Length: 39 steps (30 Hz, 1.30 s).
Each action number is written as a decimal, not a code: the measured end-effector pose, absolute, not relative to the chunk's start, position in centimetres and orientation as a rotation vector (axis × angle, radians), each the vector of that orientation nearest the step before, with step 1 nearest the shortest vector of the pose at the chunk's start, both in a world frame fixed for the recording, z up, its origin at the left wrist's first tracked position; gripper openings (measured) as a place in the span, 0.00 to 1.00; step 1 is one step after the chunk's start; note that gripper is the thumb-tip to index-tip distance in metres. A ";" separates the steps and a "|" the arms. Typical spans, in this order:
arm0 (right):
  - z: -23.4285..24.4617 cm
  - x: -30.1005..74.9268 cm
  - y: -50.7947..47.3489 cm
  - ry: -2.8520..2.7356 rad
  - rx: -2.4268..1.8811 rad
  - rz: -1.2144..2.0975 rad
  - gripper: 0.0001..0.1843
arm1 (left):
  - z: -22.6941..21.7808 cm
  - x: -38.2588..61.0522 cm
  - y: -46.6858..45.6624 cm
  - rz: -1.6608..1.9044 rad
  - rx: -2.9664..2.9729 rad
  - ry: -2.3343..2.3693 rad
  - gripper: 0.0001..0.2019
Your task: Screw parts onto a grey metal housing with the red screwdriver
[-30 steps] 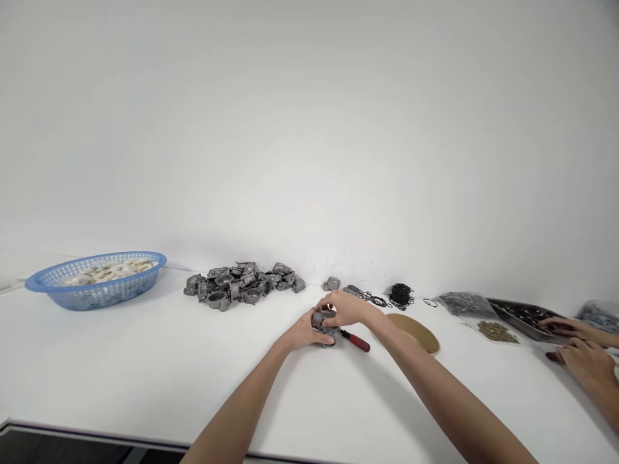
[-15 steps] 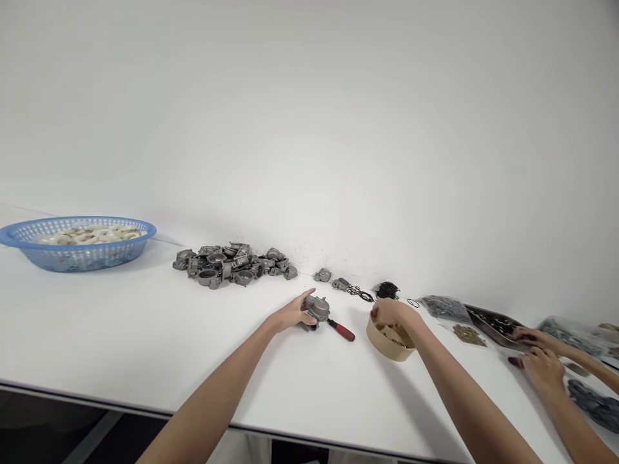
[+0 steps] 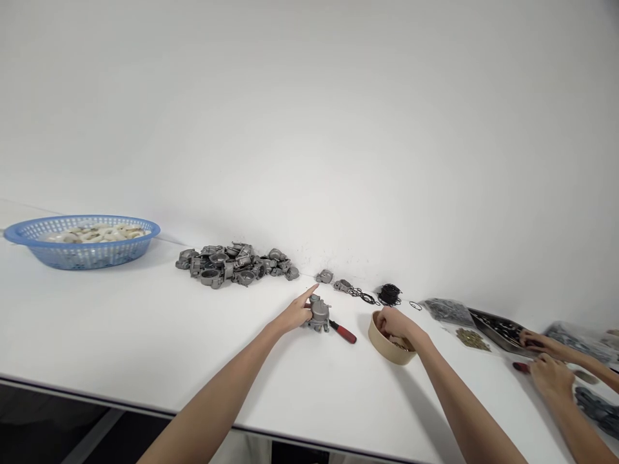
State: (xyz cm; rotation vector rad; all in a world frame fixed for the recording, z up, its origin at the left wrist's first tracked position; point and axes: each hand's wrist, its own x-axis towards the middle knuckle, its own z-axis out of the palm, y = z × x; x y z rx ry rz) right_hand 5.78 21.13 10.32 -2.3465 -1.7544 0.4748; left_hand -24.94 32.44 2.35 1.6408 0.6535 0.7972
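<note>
While left hand (image 3: 293, 316), half-curled with index out, holds casting (image 3: 320, 312) by screwdriver (image 3: 345, 333), right hand (image 3: 397, 321) is in tub (image 3: 385, 348), fingertips hidden, grip unclear.

Right hand (image 3: 395, 322): fingertips hidden inside the bowl (image 3: 387, 349); anything between them cannot be seen. Bowl contents: partly covered by this hand; individual pieces too small to identify. Left hand (image 3: 293, 316): some fingers obscured at the casting (image 3: 320, 312); grip not verifiable. Screwdriver (image 3: 345, 332): tip hidden by the casting. Both forearms: cut off at the lower edge. Co-worker's arms (image 3: 578, 412): cut off at right. Dark heap (image 3: 599, 411): likewise cropped.
</note>
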 end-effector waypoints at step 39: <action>7.6 -4.8 24.6 -1.328 -1.068 0.669 0.22 | 6.0 -24.0 28.9 1.325 1.885 0.646 0.12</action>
